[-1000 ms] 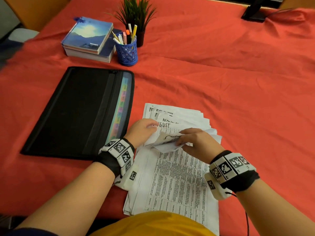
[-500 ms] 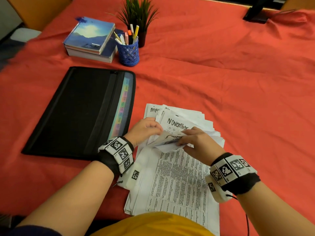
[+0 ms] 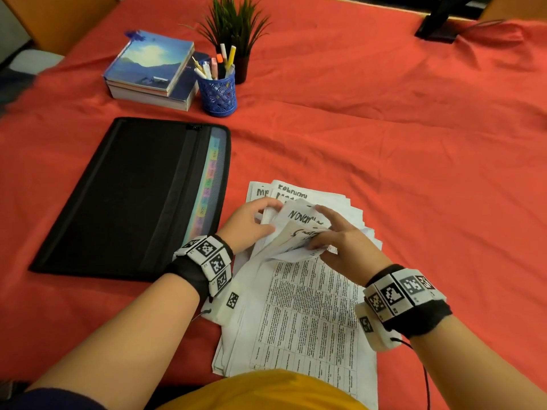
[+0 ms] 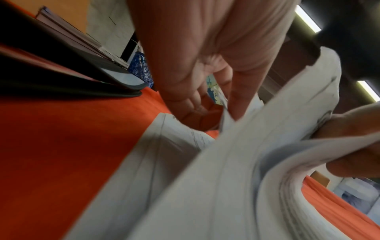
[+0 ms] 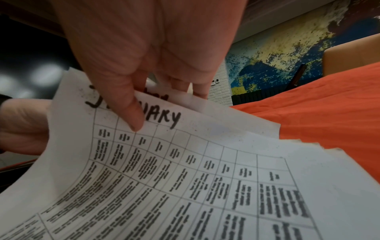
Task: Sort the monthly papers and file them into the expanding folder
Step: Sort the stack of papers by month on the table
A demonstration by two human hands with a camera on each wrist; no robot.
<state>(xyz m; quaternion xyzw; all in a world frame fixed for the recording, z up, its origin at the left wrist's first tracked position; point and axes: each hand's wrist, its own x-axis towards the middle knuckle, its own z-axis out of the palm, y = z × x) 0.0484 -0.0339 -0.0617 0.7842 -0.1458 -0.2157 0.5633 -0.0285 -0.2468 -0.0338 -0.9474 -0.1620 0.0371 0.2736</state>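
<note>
A stack of white monthly papers (image 3: 307,315) lies on the red cloth in front of me, printed with tables and hand-lettered month names. My right hand (image 3: 322,238) holds the top edges of several sheets curled back toward me; its thumb (image 5: 131,113) presses on the sheet marked January (image 5: 164,162). My left hand (image 3: 260,217) pinches the far edge of a sheet headed November (image 3: 302,216), thumb against the paper (image 4: 242,104). The black expanding folder (image 3: 133,199) lies flat to the left, its coloured tabs (image 3: 207,190) showing along its right side.
At the back left a stack of books (image 3: 151,71) sits beside a blue pen cup (image 3: 217,93) and a small potted plant (image 3: 233,28). A dark stand (image 3: 438,23) is at the far right edge. Red cloth (image 3: 414,158) covers the table.
The left hand has lifted the November sheet's edge higher and further sheets beneath, headed February and one starting "Ma", now show. The right hand keeps the curled-back sheets.
</note>
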